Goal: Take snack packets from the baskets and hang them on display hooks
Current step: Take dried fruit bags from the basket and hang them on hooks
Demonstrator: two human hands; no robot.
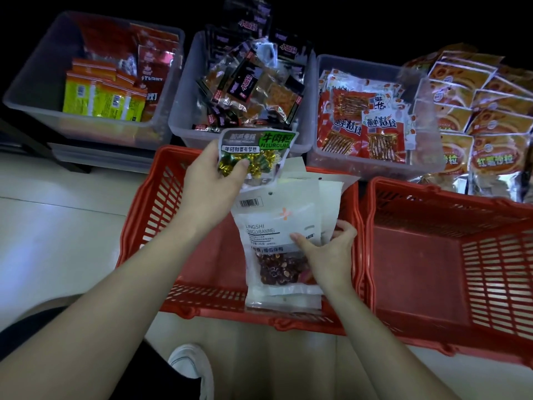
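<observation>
My left hand point(212, 176) grips a clear packet with a green label and gold-wrapped sweets point(256, 153), held above the far rim of a red basket point(144, 226). My right hand point(327, 255) pinches a stack of white packets with dark red fruit point(277, 243), which stands tilted over the same basket. More white packets show behind the front one. No display hooks are in view.
A second red basket point(450, 269) stands to the right. Behind are three clear bins point(37, 90) point(184, 111) point(320, 151) holding yellow-and-red, black, and red-and-white snack packets. Orange packets point(487, 157) pile at the far right. My white shoe point(191, 368) is on the pale floor.
</observation>
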